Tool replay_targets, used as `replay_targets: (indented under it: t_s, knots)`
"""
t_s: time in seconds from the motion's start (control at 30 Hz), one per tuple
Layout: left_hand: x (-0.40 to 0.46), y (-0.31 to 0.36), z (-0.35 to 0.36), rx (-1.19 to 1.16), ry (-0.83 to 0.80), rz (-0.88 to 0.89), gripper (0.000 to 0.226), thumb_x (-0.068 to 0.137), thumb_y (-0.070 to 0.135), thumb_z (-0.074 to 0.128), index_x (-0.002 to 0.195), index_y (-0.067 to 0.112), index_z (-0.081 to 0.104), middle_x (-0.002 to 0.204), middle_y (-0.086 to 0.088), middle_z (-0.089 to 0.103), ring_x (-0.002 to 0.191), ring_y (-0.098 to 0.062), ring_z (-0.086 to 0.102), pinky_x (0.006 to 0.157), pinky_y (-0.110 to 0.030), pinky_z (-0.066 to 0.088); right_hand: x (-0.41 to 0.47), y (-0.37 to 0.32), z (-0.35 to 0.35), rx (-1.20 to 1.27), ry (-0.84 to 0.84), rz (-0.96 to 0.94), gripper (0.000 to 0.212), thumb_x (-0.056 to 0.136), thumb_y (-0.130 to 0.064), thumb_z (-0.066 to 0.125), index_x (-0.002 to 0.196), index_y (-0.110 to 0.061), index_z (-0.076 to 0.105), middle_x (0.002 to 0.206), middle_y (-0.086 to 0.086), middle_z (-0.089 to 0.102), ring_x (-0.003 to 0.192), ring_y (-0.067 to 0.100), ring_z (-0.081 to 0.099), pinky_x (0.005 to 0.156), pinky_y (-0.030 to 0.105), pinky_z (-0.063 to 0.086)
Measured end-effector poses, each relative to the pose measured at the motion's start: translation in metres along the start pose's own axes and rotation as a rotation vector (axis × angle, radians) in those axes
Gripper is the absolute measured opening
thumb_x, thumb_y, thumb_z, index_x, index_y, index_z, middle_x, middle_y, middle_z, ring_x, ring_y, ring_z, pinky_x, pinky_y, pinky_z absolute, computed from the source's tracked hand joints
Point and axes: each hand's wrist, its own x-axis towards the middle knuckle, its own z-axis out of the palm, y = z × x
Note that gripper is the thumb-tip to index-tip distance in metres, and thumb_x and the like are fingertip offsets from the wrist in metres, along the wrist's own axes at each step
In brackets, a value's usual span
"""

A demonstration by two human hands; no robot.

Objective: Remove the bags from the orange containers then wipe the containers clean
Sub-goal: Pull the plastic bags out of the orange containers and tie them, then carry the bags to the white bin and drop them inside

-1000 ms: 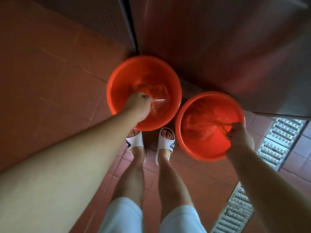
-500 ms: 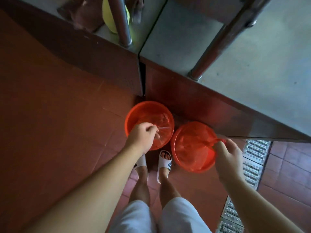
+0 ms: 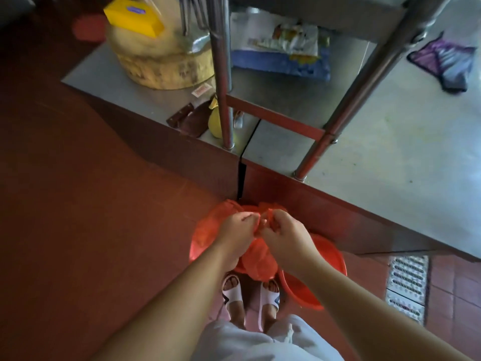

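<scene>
Change: half a second ago each hand held a bag inside its own basin, well apart; now both hands meet in front of the body with the bags lifted up between them.
Meaning: by my reading the bags are out of the basins, so the removal step looks nearly done; wiping has not begun, and no cloth is in either hand.
Left hand: grip clamped, fingers curled on the bunched orange bags.
Right hand: grip likewise clamped on the same bundle, knuckles just beside the left hand's.
Bags: gathered at the fingertips, the bulk hanging below the hands and above the feet.
Left basin: on the floor below the left wrist, mostly hidden by plastic.
Right basin: on the floor under the right forearm, rim showing, inside looks bare.
Desk: just beyond the basins, steel top.
</scene>
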Motion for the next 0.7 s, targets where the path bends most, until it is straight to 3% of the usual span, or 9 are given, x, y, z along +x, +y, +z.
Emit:
replay_targets:
  t_s: [0.1, 0.17, 0.3, 0.43, 0.5, 0.57, 0.7]
  knots:
    - [-0.007, 0.012, -0.012, -0.126, 0.028, -0.043, 0.024, 0.100, 0.016, 0.055, 0.093, 0.015, 0.078, 0.089, -0.007, 0.076, 0.080, -0.013, 0.067, 0.072, -0.028, 0.050, 0.004, -0.024, 0.008, -0.051, -0.067, -0.031, 0.009, 0.080, -0.033, 0.057, 0.078, -0.028, 0.050, 0.076, -0.010, 0.056, 0.071, 0.014, 0.052, 0.060, 0.029, 0.037]
    - [-0.007, 0.015, -0.021, -0.171, 0.093, -0.071, 0.024, 0.103, 0.022, 0.056, 0.097, 0.012, 0.077, 0.095, -0.009, 0.078, 0.087, -0.016, 0.072, 0.080, -0.031, 0.053, 0.004, -0.038, 0.013, -0.067, -0.103, -0.040, 0.011, 0.080, -0.032, 0.056, 0.090, -0.028, 0.057, 0.088, -0.011, 0.059, 0.083, 0.016, 0.056, 0.069, 0.031, 0.042]
    - [-0.010, 0.019, -0.037, -0.300, 0.161, -0.067, 0.034, 0.102, 0.021, 0.060, 0.071, 0.012, 0.071, 0.063, 0.001, 0.071, 0.055, -0.009, 0.067, 0.057, -0.025, 0.051, -0.002, -0.058, 0.023, -0.129, -0.211, -0.159, 0.021, 0.083, -0.030, 0.052, 0.102, -0.024, 0.057, 0.101, -0.006, 0.061, 0.093, 0.015, 0.057, 0.077, 0.030, 0.045]
    - [-0.022, 0.021, -0.049, -0.332, 0.201, -0.082, 0.045, 0.098, 0.024, 0.065, 0.055, 0.028, 0.076, 0.068, 0.003, 0.071, 0.057, -0.007, 0.067, 0.062, -0.028, 0.049, -0.005, -0.070, 0.020, -0.309, -0.356, -0.338, 0.033, 0.084, -0.022, 0.055, 0.116, -0.017, 0.058, 0.113, 0.002, 0.063, 0.102, 0.022, 0.062, 0.083, 0.033, 0.051]
    - [-0.027, 0.021, -0.052, -0.366, 0.243, -0.064, 0.053, 0.101, 0.018, 0.060, 0.050, 0.022, 0.071, 0.066, 0.000, 0.068, 0.054, -0.008, 0.064, 0.063, -0.026, 0.049, -0.007, -0.077, 0.017, -0.478, -0.416, -0.510, 0.036, 0.085, -0.023, 0.054, 0.121, -0.016, 0.059, 0.123, 0.003, 0.060, 0.113, 0.023, 0.058, 0.087, 0.031, 0.049]
    - [-0.034, 0.024, -0.057, -0.372, 0.326, -0.019, 0.056, 0.102, 0.012, 0.054, 0.047, 0.019, 0.064, 0.061, -0.004, 0.060, 0.051, -0.013, 0.057, 0.055, -0.023, 0.046, -0.011, -0.083, 0.014, -0.573, -0.476, -0.639, 0.039, 0.084, -0.027, 0.051, 0.121, -0.021, 0.060, 0.129, -0.001, 0.056, 0.120, 0.022, 0.052, 0.097, 0.038, 0.047]
    - [-0.057, 0.017, -0.081, -0.003, 0.484, 0.047, 0.049, 0.104, 0.020, 0.049, 0.055, 0.017, 0.052, 0.050, 0.000, 0.053, 0.059, -0.023, 0.049, 0.060, -0.030, 0.043, -0.002, -0.086, -0.003, -0.481, -0.450, -0.576, 0.019, 0.083, -0.030, 0.051, 0.100, -0.028, 0.059, 0.108, -0.007, 0.060, 0.110, 0.023, 0.056, 0.094, 0.039, 0.047]
